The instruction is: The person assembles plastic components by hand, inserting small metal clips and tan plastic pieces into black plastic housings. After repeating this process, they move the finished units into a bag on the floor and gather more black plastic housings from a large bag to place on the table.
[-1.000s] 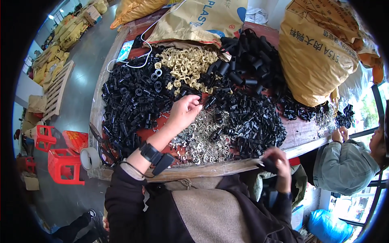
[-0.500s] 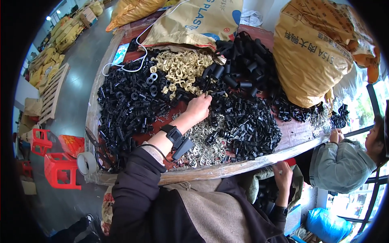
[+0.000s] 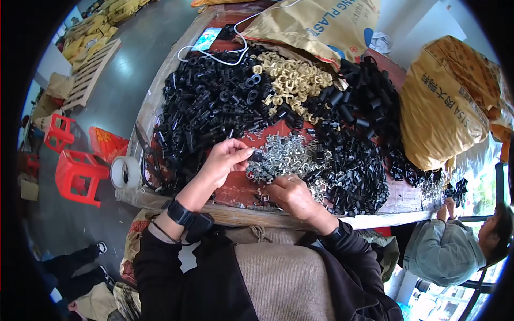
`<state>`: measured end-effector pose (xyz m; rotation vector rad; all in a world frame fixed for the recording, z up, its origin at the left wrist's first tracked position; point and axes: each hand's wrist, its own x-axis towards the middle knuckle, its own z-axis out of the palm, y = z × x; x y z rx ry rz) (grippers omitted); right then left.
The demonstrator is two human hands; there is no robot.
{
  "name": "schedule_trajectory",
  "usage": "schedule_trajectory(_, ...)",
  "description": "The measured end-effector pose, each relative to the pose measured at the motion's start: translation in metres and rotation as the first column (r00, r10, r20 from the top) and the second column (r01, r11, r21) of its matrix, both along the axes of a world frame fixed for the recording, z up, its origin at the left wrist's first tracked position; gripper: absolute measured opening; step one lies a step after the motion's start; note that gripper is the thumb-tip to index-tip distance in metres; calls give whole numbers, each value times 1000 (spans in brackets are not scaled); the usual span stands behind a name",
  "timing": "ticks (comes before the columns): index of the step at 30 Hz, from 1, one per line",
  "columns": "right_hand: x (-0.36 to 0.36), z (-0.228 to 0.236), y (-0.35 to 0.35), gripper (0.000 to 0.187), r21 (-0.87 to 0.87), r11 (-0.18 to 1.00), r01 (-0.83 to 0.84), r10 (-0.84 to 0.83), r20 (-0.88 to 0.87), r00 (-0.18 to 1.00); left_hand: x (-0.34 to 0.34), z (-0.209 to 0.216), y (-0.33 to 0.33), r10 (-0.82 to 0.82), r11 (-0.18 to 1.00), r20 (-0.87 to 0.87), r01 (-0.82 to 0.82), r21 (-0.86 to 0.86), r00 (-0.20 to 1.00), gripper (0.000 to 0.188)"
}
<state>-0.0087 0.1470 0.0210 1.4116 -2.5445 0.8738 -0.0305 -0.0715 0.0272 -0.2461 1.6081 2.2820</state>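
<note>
My left hand (image 3: 225,160) is closed around a small black plastic part (image 3: 257,155), pinched between thumb and fingers above the red tabletop. Close to it, at the near side of a heap of small silvery metal clips (image 3: 289,152), is my right hand (image 3: 294,197). Its fingers are bent together and pointing down; whatever they hold, if anything, is hidden. Black plastic fittings (image 3: 203,107) are piled beyond my left hand. Beige plastic pieces (image 3: 294,80) lie at the far middle, and more small black parts (image 3: 356,176) are heaped right of the clips.
Scissors (image 3: 150,155) and a tape roll (image 3: 126,172) lie at the table's left edge. A phone-like screen (image 3: 206,39) with a white cable is at the back. Large yellow sacks (image 3: 439,107) stand right. Red stools (image 3: 80,176) are on the floor. Another person (image 3: 447,246) works at right.
My left hand has drawn back from the far piles, now with a black part. My right hand has come up from below the table edge to the clips. The view has shifted.
</note>
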Motion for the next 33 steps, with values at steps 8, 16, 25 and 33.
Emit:
schedule_trajectory(8,-1,-29,-40,11,248,953,172,-148,-109,983,43,-19,-7,80,920,231,-161,357,970,14)
schedule_trajectory(16,-2,-29,-40,6,263,947,183,-186,-17,982,45,-21,-6,-30,874,268,-104,474,963,14)
schedule_trajectory(25,-14,11,-15,9,-204,919,336,84,937,340,35,-10,26,-69,995,-123,77,63,990,8)
schedule_trajectory(33,2,-24,6,12,-416,717,560,495,869,11,36,-12,53,-174,956,-187,120,-268,967,9)
